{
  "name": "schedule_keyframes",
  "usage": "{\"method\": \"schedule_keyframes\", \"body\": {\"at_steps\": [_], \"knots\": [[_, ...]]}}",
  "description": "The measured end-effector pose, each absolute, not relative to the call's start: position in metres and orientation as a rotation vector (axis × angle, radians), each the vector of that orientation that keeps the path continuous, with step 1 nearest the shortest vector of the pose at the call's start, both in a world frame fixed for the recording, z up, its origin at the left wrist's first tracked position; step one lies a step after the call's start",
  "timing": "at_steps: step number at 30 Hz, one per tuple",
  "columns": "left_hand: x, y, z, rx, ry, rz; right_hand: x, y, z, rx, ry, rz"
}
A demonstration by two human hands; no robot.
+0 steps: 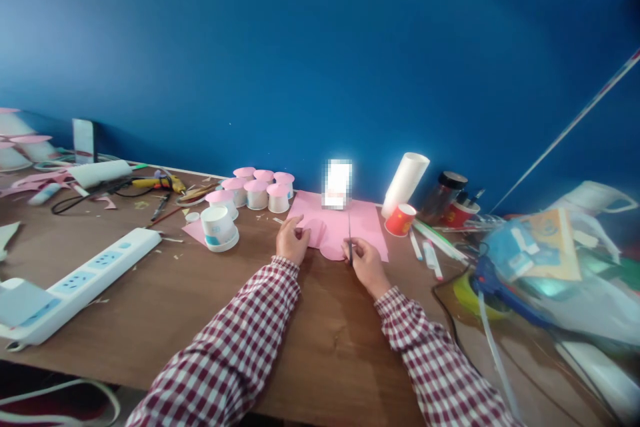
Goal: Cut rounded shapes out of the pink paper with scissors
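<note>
Pink paper (367, 223) lies against the foot of the blue wall, with a rounded lobe along its near edge. My left hand (293, 241) rests at the paper's left side, fingers bent and thumb and forefinger apart. Beside its thumb is a darker pink patch, perhaps a loose piece. My right hand (367, 263) grips a slim dark tool (351, 252) upright over the near edge; its kind is too small to tell. A thin dark line runs up the paper above it. Behind the paper glows a bright, blurred-out upright rectangle (338, 183).
To the left stand several paper cups with pink tops (257, 193), a plain white cup (216, 223) and a power strip (95, 267). On the right are a white paper roll (406, 180), red cup (401, 220), markers (433, 259), dark-lidded jar (445, 193) and blue glue gun (500, 283).
</note>
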State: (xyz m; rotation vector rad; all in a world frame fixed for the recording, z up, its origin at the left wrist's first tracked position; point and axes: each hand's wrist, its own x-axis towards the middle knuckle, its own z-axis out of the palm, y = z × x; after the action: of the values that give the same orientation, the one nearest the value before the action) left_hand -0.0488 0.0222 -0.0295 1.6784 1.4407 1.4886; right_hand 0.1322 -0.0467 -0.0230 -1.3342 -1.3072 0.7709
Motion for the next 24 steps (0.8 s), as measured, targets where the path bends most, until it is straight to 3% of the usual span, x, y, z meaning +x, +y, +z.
{"method": "schedule_keyframes", "body": {"at_steps": [24], "knots": [[-0.0496,0.0180,-0.0290,1.791,1.324,1.452,0.1299,-0.0485,-0.0172,-1.363,-1.370,0.725]]}}
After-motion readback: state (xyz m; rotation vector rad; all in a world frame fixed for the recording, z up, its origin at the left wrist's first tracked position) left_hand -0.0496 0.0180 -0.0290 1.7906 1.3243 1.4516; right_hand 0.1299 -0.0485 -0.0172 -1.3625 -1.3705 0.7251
